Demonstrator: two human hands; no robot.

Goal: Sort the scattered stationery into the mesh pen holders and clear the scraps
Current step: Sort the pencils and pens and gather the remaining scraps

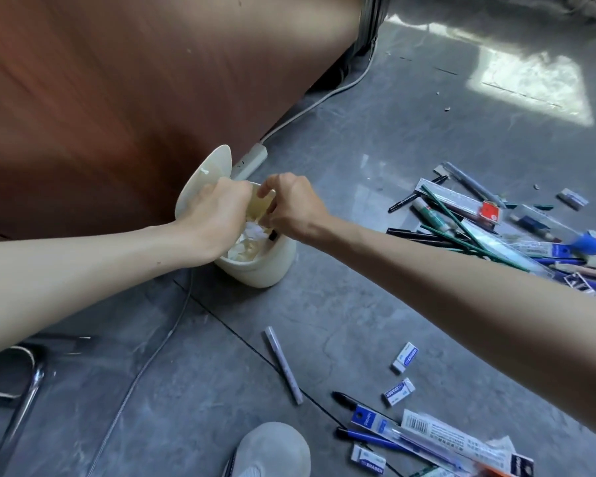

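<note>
Grey stone-tile floor (pixel 375 166), brown wood panel (pixel 117 80) far left with a power strip (pixel 252 160) at its foot. Small cream bin (pixel 269 266) sits against the panel, lid (pixel 200 180) flipped up, stuffed with white paper scraps (pixel 255 232). Both hands are over its mouth, so the step in hand reads as scrap clearing, not sorting. Left hand (pixel 217 218) is curled into a loose fist at the rim; its fingers are hidden, can't tell if it grips anything. Right hand (pixel 289 208) has thumb and fingertips pinched on a pale yellowish piece (pixel 260 204) at the opening; could be a scrap or a liner, too blurred to say. The stationery is untouched on the floor: big pile (pixel 496 228) of pens, rulers and green rods at right, well apart from the bin. A second heap sits near right with a blue refill pack (pixel 375 421), plus two erasers (pixel 405 357) and a white stick (pixel 284 364) lying alone mid-floor. No mesh pen holders in view. My read is that the task is early. Next move calls for letting go over the bin and pushing the scraps down so the lid can close, then finding the holders and working the right pile. Risk: the bin looks full — overflow likely. Shoe toe (pixel 272 449) near centre, chrome chair leg (pixel 31 383) near left.
</note>
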